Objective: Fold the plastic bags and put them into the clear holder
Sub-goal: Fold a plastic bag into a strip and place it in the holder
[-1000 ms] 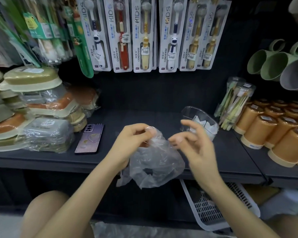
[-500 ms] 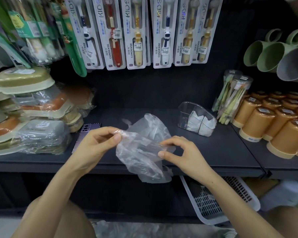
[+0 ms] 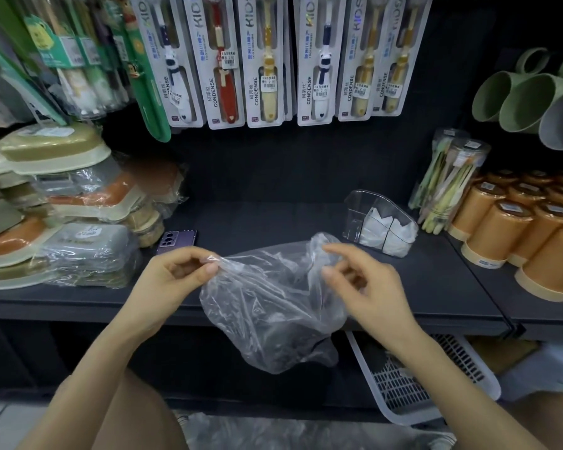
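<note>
thin clear polythene: one plastic bag (image 3: pixel 273 306), crumpled and not yet folded. it is held in the air in front of the black shelf (image 3: pixel 273 219), between both hands, and its lower part hangs below the shelf edge.

left hand (image 3: pixel 173 284): grip closed to a pinch, thumb and forefinger on the bag's upper left edge.

right hand (image 3: pixel 368 287): fingers half curled at the bag's raised upper right corner, thumb and forefinger apart. film lies against them, but whether the grip has it pinched cannot be told.

handling, as judged: very light, limp, no stiffness of its own. slippery, and likely to spring back out of a crease. not fragile, though it could tear if snagged. best taken at the rim or corners with the fingertips, pulled taut and smoothed flat before the first fold.

clear holder (image 3: pixel 379 222): on the shelf beyond the right hand, apart from the bag. white folded bags (image 3: pixel 387 235) already sit inside it.

writing: the toothbrush packs (image 3: pixel 225 60) hanging above read "kids" and "condense". price stickers too small to read.

also present: purple phone (image 3: pixel 176 238), back up, near the left hand. orange cups (image 3: pixel 501 228) at right. green mugs (image 3: pixel 517 95) at upper right. white basket (image 3: pixel 403 384) below the shelf.
</note>
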